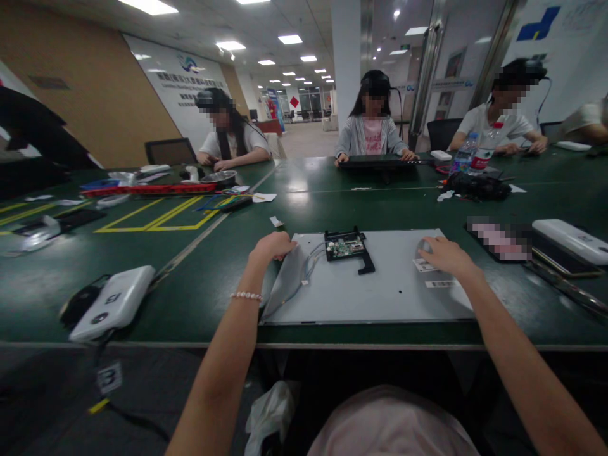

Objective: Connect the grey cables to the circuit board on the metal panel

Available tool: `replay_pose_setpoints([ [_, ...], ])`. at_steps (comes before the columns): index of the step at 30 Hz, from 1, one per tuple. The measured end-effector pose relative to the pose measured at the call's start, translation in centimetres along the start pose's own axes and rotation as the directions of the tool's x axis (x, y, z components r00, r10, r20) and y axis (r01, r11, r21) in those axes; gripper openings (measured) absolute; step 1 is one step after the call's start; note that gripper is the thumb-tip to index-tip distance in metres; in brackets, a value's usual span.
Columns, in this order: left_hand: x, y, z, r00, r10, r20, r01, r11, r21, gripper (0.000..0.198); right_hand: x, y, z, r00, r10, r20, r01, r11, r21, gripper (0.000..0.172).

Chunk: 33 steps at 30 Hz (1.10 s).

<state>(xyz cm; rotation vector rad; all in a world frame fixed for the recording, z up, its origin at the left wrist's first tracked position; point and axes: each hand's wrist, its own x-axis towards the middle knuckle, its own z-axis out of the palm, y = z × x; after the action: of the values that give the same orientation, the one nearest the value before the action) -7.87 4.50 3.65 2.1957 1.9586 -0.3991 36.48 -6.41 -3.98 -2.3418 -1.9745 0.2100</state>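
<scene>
Our left hand [273,246] seems to grip the grey panel [380,294] at its far corner. Our right hand [444,254] lies open on it.

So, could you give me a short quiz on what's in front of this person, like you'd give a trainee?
1. True or false: the right hand rests on the grey panel.
2. What lies on the panel between the right hand and the left hand? A) circuit board B) cup C) scissors
3. Fill in: the white device lies on a ___ table.
Key: 1 true; 2 A; 3 green.
</scene>
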Motion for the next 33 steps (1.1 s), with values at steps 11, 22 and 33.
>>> replay_pose_setpoints([
  [11, -0.35, 0.45, -0.10, 1.000, 0.005, -0.016, -0.004, 1.000, 0.024, 0.047, -0.49, -0.17, -0.21, 1.000, 0.006, 0.027, -0.006, 1.000, -0.010, 0.056],
  [22, -0.26, 0.59, 0.07, 1.000, 0.011, -0.015, -0.010, 1.000, 0.022, 0.048, -0.54, 0.03, -0.20, 1.000, 0.019, 0.020, -0.019, 1.000, 0.003, 0.056],
  [33, -0.48, 0.88, -0.02, 0.999, 0.019, -0.029, -0.018, 0.999, 0.031, 0.046, -0.46, 0.04, 0.05, 1.000, 0.003, -0.001, -0.003, 1.000, 0.015, 0.055],
])
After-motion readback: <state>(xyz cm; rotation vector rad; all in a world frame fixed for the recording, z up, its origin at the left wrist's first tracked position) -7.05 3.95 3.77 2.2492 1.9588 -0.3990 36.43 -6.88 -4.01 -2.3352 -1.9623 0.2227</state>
